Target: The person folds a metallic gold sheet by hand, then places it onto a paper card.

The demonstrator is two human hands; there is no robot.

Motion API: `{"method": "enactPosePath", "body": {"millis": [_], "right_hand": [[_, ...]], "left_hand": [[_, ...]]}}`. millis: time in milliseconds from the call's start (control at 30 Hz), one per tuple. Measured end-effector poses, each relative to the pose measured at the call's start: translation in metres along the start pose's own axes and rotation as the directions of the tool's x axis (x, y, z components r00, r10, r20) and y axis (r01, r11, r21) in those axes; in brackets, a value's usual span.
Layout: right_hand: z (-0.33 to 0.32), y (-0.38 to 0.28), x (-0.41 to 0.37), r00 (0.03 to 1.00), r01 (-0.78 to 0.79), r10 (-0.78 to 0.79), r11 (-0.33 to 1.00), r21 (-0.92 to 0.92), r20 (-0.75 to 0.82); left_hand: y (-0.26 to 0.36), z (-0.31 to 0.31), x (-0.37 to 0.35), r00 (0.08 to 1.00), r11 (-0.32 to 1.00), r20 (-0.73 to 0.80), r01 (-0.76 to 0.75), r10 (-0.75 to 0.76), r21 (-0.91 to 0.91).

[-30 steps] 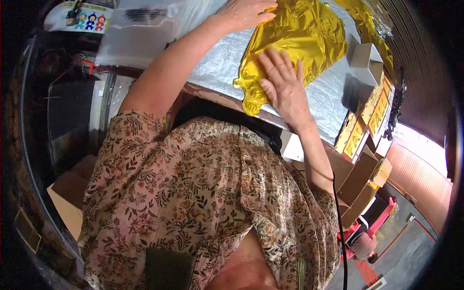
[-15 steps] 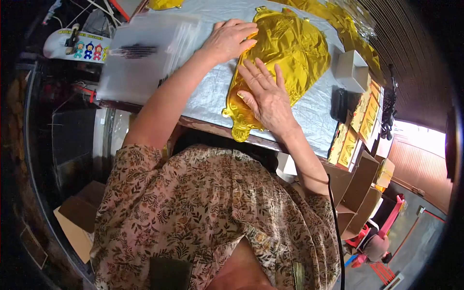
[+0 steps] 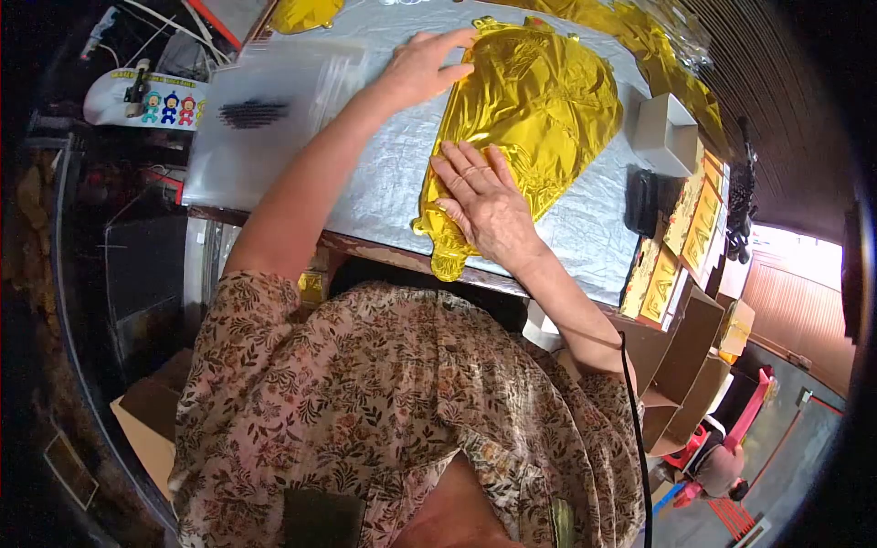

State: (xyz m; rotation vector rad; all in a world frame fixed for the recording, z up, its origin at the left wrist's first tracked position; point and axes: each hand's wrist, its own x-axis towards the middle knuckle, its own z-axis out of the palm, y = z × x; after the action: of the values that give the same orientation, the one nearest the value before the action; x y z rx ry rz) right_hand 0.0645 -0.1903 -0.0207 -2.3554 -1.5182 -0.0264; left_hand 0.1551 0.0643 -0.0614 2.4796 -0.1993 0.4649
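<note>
A shiny gold foil balloon (image 3: 548,110), flat and crinkled, lies on the silvery table cover (image 3: 384,173), its lower end reaching over the front edge. My left hand (image 3: 425,68) is at the balloon's upper left edge, thumb and fingers apart; whether the fingertips pinch the foil is hard to make out. My right hand (image 3: 484,201) rests flat on the lower part of the balloon, palm down with fingers stretched out. Left of my left hand lies a stack of clear plastic bags (image 3: 311,119).
More gold foil (image 3: 644,41) runs along the back and right. An open white box (image 3: 665,135), a black item (image 3: 642,199) and FALL-lettered boxes (image 3: 662,288) are at the right. Cardboard boxes (image 3: 681,384) stand below; a person (image 3: 717,470) is farther off.
My right hand has slid slightly down and left along the balloon. My left hand has shifted slightly up and left. The balloon's lower end sits a little lower.
</note>
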Motion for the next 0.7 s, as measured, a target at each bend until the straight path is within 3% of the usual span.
{"method": "enactPosePath", "body": {"millis": [33,167,367,567,700], "right_hand": [[0.0,0.001,0.0,1.0,0.0,0.0,1.0,0.01,-0.003],[0.0,0.002,-0.001,1.0,-0.011,0.011,0.999,0.036,-0.005],[0.001,0.002,-0.001,1.0,-0.022,0.022,0.997,0.074,0.0],[0.003,0.002,-0.002,0.999,-0.027,0.029,0.993,0.111,-0.02],[0.003,0.002,-0.002,0.999,-0.034,0.037,0.993,0.111,-0.025]], "left_hand": [[-0.002,-0.004,0.005,1.0,0.989,0.008,-0.021,0.023,-0.146],[-0.001,-0.01,0.014,0.997,0.993,0.077,0.023,-0.014,-0.119],[-0.005,-0.008,0.024,0.992,0.986,0.084,-0.08,0.093,-0.149],[-0.003,-0.005,0.033,0.997,0.996,0.071,-0.006,0.012,-0.087],[0.0,-0.006,0.043,0.992,0.971,0.09,0.106,-0.088,-0.215]]}}
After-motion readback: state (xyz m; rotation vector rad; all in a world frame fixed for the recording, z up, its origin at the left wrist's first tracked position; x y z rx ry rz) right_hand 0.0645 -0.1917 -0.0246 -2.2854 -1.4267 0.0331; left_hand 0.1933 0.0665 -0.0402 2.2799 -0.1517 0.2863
